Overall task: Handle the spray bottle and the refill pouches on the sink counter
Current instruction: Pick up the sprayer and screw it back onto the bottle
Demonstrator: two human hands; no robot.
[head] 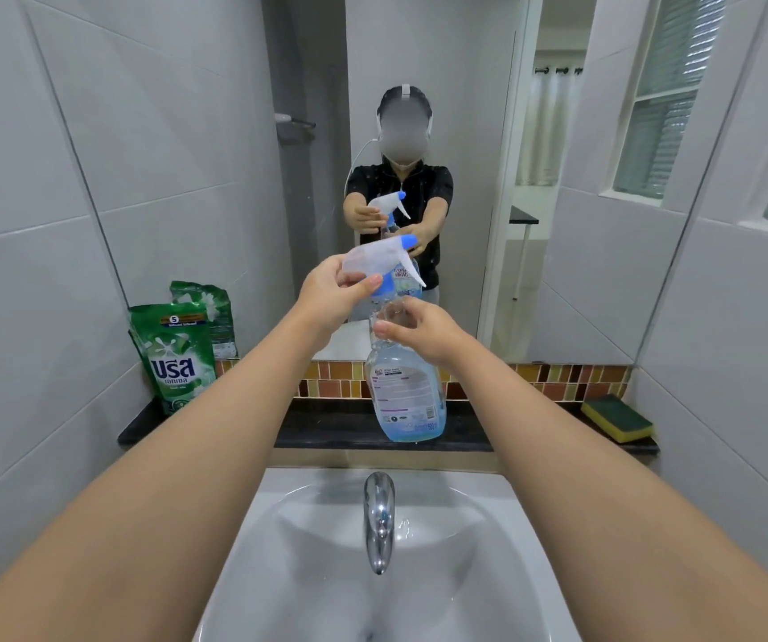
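A clear spray bottle [406,396] with blue liquid and a white label hangs in the air above the dark counter ledge [326,430]. My right hand [419,329] grips its neck. My left hand [333,294] pinches the white trigger head [379,259], which has a blue nozzle tip and collar. A green refill pouch [178,359] stands upright at the ledge's left end, leaning against the wall; its mirror image shows behind it.
A yellow and green sponge [617,418] lies at the ledge's right end. Below are the white basin [386,572] and chrome tap [378,521]. The mirror [465,132] reflects a person holding the bottle. Tiled walls close in on both sides.
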